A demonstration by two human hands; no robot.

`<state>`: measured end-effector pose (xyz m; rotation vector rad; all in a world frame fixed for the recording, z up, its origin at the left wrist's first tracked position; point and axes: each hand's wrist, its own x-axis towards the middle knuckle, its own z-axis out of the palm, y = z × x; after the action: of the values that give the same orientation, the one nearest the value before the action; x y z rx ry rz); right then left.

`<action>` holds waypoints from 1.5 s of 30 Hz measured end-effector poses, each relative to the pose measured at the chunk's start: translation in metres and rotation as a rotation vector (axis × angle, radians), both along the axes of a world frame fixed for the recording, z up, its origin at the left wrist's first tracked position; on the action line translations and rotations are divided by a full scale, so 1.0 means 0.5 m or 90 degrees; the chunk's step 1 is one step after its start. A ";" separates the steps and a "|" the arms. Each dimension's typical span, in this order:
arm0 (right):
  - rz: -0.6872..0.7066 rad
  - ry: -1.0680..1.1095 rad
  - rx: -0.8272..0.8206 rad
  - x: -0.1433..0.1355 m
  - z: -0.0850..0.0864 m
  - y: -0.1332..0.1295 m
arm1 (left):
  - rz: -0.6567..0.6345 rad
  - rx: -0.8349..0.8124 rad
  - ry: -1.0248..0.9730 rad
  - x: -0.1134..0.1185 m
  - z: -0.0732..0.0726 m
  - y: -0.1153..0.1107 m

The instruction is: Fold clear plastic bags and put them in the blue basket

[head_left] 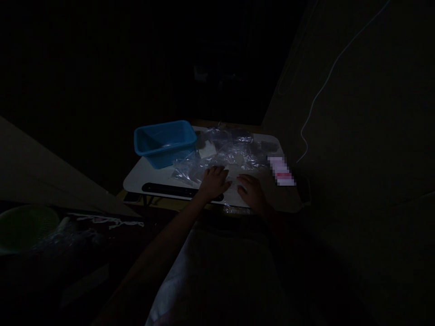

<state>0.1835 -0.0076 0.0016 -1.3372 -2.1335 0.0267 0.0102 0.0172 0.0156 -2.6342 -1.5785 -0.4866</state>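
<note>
**Pale cloth [173,280] in Foreground; Hands at Clear Plastic on Table**

The pale cloth lies at the bottom of the view, between the forearms. The left hand [213,182] is palm down, fingers partly extended and thumb apart, at the near edge of the crumpled clear plastic [234,155]. The right hand [253,192] is beside it, fingers loosely bent, with a gap between the two. Lighting is low; whether either hand grips the plastic cannot be told.

The plastic spreads across the middle of the white table [136,179]. A white item [208,150] lies among it. A blue basin [173,155] stands upright at the left. A pixelated item [281,171] lies near the right edge.
</note>
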 end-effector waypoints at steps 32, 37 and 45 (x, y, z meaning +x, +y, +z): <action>-0.055 0.013 0.000 0.006 -0.014 0.008 | -0.073 -0.012 -0.032 -0.011 0.002 0.003; -0.065 -0.027 -0.004 0.004 -0.012 0.007 | -0.079 -0.002 -0.026 -0.011 -0.004 0.005; -0.064 -0.027 0.009 0.006 -0.003 0.007 | -0.069 0.009 -0.072 -0.012 -0.007 0.010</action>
<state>0.1866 -0.0042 0.0002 -1.4469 -2.0941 -0.0570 0.0042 0.0220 0.0124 -2.7378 -1.4581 -0.6605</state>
